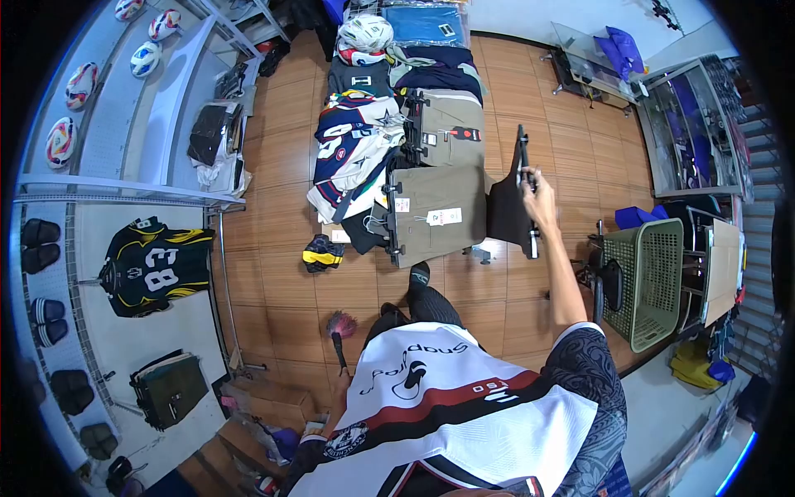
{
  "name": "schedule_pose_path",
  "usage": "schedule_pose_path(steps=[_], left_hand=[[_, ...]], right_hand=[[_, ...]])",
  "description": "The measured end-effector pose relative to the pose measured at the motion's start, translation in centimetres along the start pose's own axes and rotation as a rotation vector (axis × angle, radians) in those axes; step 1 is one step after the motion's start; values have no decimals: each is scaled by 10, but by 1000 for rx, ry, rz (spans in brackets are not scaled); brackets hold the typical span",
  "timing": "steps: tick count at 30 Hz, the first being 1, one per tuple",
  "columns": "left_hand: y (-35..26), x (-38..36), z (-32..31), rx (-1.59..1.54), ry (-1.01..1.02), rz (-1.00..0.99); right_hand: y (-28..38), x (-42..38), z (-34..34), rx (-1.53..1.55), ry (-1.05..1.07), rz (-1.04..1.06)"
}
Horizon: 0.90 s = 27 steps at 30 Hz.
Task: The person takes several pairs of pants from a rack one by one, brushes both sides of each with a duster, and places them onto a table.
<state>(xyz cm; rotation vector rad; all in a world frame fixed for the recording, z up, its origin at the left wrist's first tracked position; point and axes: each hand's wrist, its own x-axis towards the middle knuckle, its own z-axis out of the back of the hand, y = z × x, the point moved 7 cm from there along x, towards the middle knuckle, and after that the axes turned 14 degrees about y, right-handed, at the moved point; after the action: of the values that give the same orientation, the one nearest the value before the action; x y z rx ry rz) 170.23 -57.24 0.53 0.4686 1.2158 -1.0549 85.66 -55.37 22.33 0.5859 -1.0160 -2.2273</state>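
Note:
My right hand (540,201) is stretched forward, its fingers closed around a black clip hanger (523,153). Dark brown trousers (507,209) hang from it, seen nearly edge-on beside the display table. Low at my left side, my left hand (340,388) grips the dark handle of a duster (341,325) with a pinkish, fluffy head; my shirt partly hides this hand. Nearest on the table lie olive-brown trousers (443,199) on a black clip hanger, with white tags. Beyond them is a second tagged khaki pair (451,124).
Left of the trousers lie folded jerseys (356,141); a white ball (365,33) sits farther back. A black-yellow bundle (322,253) rests by the table corner. A green basket (654,286) stands right, a glass cabinet (687,124) behind it. Shelving (178,108) lines the left.

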Motion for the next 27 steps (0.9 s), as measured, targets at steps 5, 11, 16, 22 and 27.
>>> schedule_pose_path(steps=[5, 11, 16, 22, 27], left_hand=[[-5, 5, 3, -90, -27, 25], [-2, -2, 11, -310, -69, 127], [30, -22, 2, -502, -40, 132], [29, -62, -1, -188, -137, -50], [58, -71, -10, -217, -152, -76]], right_hand=[[-11, 6, -81, 30, 30, 102], [-28, 6, -202, 88, 306, -11], [-10, -4, -291, 38, 396, 55], [11, -35, -320, -52, 444, 0], [2, -24, -364, -46, 543, -71]])
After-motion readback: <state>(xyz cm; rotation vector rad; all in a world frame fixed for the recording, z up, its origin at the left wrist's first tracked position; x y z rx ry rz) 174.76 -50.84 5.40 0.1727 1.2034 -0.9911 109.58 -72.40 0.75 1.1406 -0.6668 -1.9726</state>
